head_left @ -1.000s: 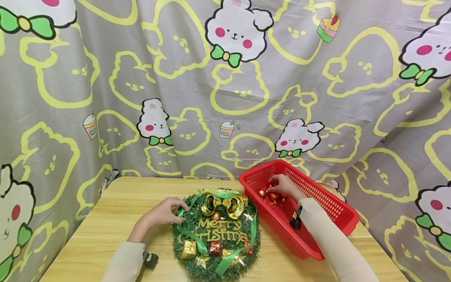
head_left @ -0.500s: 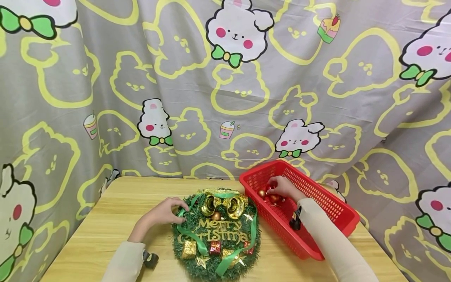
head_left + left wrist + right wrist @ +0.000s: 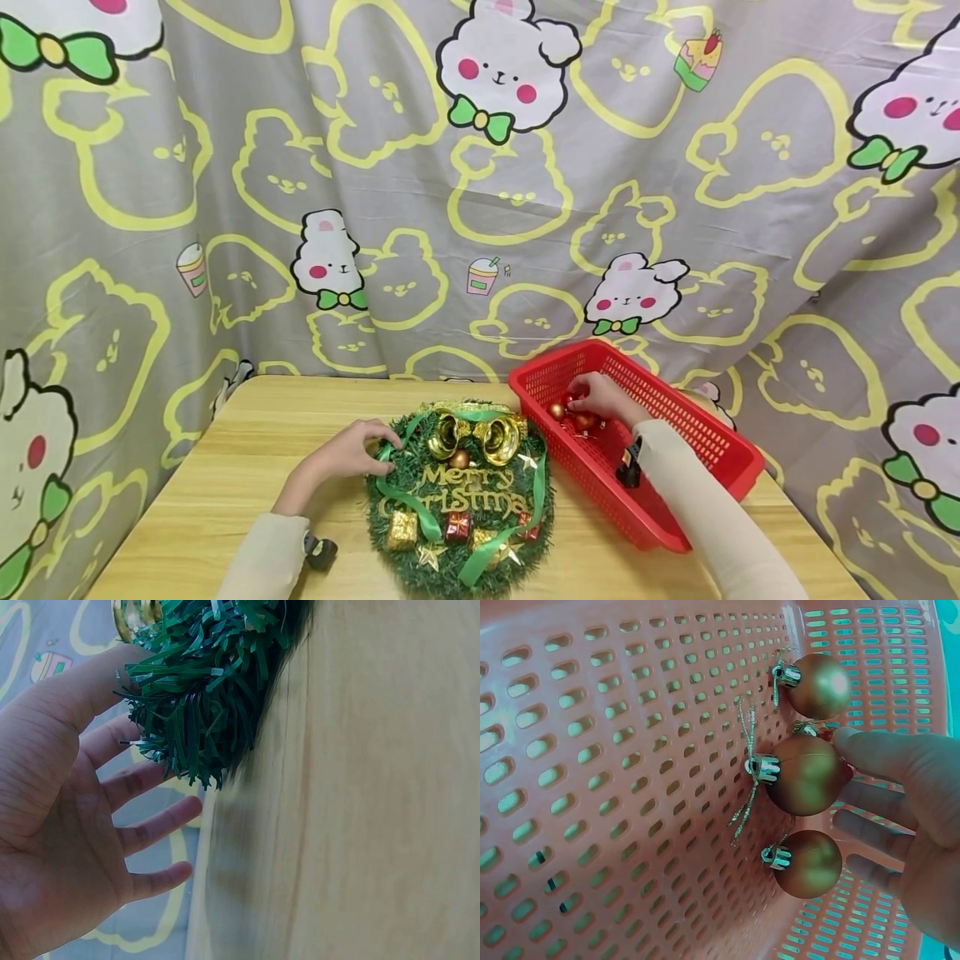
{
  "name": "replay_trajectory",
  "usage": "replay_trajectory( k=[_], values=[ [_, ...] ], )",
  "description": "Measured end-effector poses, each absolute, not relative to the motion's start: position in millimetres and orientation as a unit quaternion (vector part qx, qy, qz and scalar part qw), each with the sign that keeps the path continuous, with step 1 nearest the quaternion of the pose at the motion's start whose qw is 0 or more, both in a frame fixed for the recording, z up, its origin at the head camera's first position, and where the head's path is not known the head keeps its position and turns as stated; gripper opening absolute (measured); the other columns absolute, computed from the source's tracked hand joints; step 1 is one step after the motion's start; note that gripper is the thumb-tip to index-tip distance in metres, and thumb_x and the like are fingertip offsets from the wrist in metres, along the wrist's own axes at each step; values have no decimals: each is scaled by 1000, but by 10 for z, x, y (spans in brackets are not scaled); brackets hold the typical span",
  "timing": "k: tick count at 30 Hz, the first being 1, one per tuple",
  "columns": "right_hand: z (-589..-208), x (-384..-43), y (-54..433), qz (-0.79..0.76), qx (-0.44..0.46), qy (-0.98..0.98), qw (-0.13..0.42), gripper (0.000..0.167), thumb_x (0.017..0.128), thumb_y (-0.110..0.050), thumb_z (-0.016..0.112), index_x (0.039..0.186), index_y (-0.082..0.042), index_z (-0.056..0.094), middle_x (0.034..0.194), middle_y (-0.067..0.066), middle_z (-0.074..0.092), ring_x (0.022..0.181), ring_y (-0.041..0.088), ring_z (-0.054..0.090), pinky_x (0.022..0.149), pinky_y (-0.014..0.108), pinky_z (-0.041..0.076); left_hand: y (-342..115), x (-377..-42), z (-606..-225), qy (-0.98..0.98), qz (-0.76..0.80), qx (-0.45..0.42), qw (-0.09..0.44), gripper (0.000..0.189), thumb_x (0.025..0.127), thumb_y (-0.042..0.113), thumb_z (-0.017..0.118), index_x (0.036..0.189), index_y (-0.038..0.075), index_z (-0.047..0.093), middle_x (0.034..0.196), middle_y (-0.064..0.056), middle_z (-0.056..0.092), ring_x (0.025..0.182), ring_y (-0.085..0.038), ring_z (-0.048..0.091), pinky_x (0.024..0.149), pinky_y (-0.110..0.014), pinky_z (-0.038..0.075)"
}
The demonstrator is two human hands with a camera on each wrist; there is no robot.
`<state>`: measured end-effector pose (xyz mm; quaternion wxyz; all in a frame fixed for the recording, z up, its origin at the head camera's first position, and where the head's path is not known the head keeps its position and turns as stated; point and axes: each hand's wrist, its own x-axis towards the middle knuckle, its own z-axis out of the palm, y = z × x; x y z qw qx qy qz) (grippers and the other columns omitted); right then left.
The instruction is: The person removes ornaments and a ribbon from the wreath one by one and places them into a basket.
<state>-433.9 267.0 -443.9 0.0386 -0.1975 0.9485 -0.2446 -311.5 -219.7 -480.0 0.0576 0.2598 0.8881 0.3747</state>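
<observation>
My left hand (image 3: 352, 450) lies at the left edge of a green Christmas wreath (image 3: 397, 567). Its thumb touches the tinsel (image 3: 202, 697), while the lower fingers are spread straight below. On the wreath are golden bells (image 3: 498, 440), a "Merry Christmas" sign (image 3: 468, 502), small gift boxes (image 3: 402, 530), stars and green ribbon (image 3: 480, 562). My right hand (image 3: 603, 397) reaches into the far end of a red basket (image 3: 585, 475). Between its thumb and fingers it pinches a red bauble (image 3: 847, 769), mostly hidden behind a gold bauble (image 3: 806, 776). Two more gold baubles (image 3: 821, 686) flank that one.
Both things stand on a wooden table (image 3: 300, 408), the basket slanting to the right of the wreath. A patterned curtain (image 3: 412, 308) hangs behind the table and along its sides. The basket's perforated walls rise around the right hand.
The right hand has shifted slightly left and closed in around the red bauble inside the basket. The left hand and the wreath have stayed where they were.
</observation>
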Motion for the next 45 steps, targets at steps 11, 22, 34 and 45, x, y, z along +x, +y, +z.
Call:
replay_trajectory(
  k=[11, 22, 34, 45],
  values=[
    [-4339, -4322, 2670, -232, -191, 953, 36, 27, 89, -11, 77, 113, 2, 72, 107, 17, 74, 93, 24, 68, 90, 46, 58, -2192, -3106, -4792, 888, 372, 264, 53, 28, 84, 22, 80, 110, 17, 73, 123, -9, 65, 119, -39, 56, 100, -66, 47],
    [-4198, -4259, 2659, -243, -190, 951, 39, 27, 90, -9, 76, 114, 4, 72, 109, 18, 74, 92, 24, 67, 92, 48, 58, -2184, -3110, -4806, 885, 377, 268, 56, 27, 85, 21, 80, 110, 18, 73, 124, -11, 65, 121, -41, 56, 102, -67, 46],
    [-4059, -4224, 2641, -229, -226, 946, 29, 30, 90, -11, 76, 116, 4, 71, 113, 20, 73, 101, 31, 68, 93, 50, 57, -2201, -3110, -4808, 885, 379, 266, 58, 27, 85, 21, 80, 111, 17, 73, 125, -11, 64, 121, -43, 56, 101, -65, 48],
    [-3785, -3997, 2418, -219, -294, 930, -18, 30, 91, -14, 77, 117, 0, 72, 114, 18, 74, 108, 32, 69, 94, 50, 57, -2208, -3127, -4814, 883, 379, 270, 58, 27, 85, 20, 80, 111, 18, 73, 124, -11, 65, 120, -41, 56, 102, -65, 48]
  ],
)
